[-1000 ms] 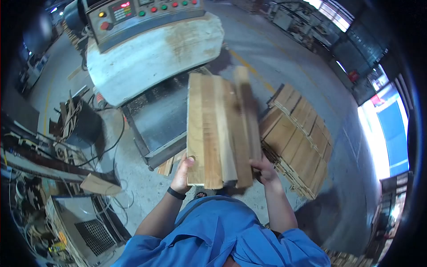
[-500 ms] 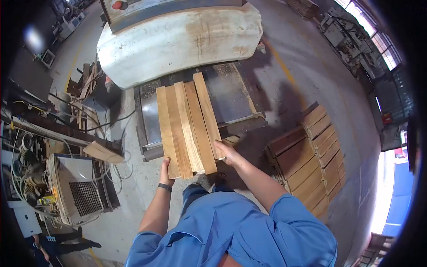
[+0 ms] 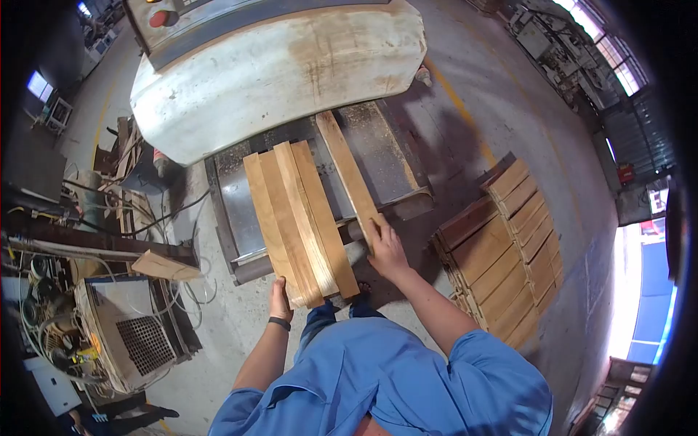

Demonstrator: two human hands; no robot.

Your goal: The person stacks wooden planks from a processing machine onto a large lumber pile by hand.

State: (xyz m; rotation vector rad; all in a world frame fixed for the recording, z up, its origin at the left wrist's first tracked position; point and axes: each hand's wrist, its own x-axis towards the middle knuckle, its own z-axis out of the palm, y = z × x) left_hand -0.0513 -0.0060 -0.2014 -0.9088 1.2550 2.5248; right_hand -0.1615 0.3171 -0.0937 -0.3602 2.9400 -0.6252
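Clamping left hand [image 3: 280, 299] around near end of boards [image 3: 294, 218], stack jutting over front edge of bed [image 3: 392, 160], resting right hand [image 3: 387, 251], fingers loosely spread, on single board [image 3: 347, 171] near bed's right side.

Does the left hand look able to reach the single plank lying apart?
Probably not now: the left hand grips the bundle of planks, which lies between it and the single plank, where the right hand rests.
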